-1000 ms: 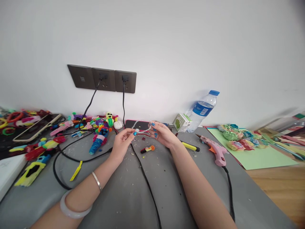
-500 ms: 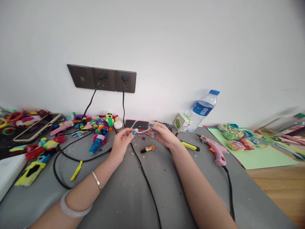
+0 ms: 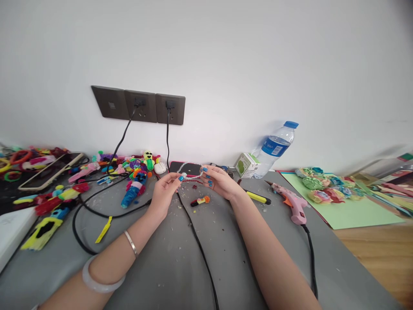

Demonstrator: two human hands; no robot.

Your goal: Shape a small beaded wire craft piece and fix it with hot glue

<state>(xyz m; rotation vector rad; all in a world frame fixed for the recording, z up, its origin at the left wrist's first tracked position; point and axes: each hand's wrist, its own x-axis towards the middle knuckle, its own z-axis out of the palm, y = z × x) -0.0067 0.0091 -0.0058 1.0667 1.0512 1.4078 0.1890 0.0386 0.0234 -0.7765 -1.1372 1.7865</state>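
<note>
A silvery tinsel pipe cleaner (image 3: 193,176), bent into a loop, is stretched between my two hands above the table. My left hand (image 3: 165,192) pinches its left end between thumb and fingers, where a small bunched part shows. On the other side, my right hand (image 3: 220,181) grips the loop with thumb and fingertips. A thin red strand runs just below the loop; I cannot tell whether it is joined to it. Under the hands lies a small black, yellow and orange piece (image 3: 200,201). Behind the loop is a dark phone-like slab (image 3: 176,166) with a pink edge.
A pink glue gun (image 3: 295,206), a yellow cutter (image 3: 258,197), a small green-and-white box (image 3: 247,165) and a water bottle (image 3: 275,148) stand or lie rightward. Pipe-cleaner figures (image 3: 135,189) and black cables (image 3: 193,232) spread left and centre. Paper flowers (image 3: 325,185) rest on green paper.
Both hands keep their hold on the silvery loop, with only a very slight shift of the fingers. Nothing else has moved.
</note>
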